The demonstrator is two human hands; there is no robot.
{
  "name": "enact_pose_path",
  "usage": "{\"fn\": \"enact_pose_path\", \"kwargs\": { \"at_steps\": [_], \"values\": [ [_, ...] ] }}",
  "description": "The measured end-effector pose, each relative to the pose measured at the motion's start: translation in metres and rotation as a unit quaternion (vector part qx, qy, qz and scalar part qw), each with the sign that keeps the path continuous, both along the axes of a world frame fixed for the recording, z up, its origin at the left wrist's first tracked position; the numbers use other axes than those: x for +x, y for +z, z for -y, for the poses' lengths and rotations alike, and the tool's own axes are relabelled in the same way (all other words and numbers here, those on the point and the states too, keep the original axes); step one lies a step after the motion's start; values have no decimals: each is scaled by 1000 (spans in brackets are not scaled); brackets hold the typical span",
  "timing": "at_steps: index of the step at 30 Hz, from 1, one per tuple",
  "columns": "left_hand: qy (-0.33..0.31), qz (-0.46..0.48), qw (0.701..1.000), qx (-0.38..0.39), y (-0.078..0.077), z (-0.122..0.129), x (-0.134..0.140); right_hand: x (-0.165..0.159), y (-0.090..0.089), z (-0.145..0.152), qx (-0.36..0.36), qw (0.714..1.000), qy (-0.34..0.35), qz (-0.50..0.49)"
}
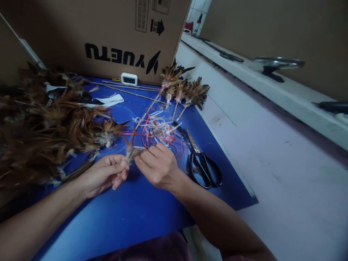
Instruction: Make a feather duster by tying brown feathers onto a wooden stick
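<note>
My left hand [108, 172] pinches a small tuft of brown and grey feathers [130, 154] between thumb and fingertips. Close beside it, my right hand [159, 166] is closed over a pale strand [140, 148] that runs from the tuft; the strand's far end is hidden in the fist. Beyond both hands lies a tangle of red string and white strips [163, 130]. Black-handled scissors [203, 166] rest on the blue board just right of my right hand. A big heap of brown feathers [62, 134] spreads across the left side.
At the back right, several feather bundles on thin sticks [181, 92] lie together. A small white digital clock [129, 79] stands before a large cardboard box [114, 29]. Loose sticks [136, 90] lie along the back. A pale wall and ledge [261, 83] run along the right.
</note>
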State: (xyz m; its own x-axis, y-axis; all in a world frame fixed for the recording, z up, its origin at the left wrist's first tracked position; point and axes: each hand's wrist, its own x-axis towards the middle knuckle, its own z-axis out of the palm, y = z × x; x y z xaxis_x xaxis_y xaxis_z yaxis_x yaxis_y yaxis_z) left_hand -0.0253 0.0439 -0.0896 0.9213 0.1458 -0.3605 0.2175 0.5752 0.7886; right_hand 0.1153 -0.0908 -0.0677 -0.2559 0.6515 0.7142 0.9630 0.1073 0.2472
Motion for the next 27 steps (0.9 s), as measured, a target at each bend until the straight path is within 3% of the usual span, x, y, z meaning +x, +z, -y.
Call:
{"fn": "enact_pose_path", "kwargs": {
  "at_steps": [16, 21, 27],
  "values": [
    [2, 4, 1000, 5, 2, 2, 2, -5, -3, -1, 3, 999, 36, 10],
    [11, 3, 1000, 9, -1, -1, 3, -4, -10, -3, -50, 983, 25, -175],
    [38, 15, 999, -6, 1, -3, 1, 0, -9, -4, -77, 878, 68, -468]
  ]
}}
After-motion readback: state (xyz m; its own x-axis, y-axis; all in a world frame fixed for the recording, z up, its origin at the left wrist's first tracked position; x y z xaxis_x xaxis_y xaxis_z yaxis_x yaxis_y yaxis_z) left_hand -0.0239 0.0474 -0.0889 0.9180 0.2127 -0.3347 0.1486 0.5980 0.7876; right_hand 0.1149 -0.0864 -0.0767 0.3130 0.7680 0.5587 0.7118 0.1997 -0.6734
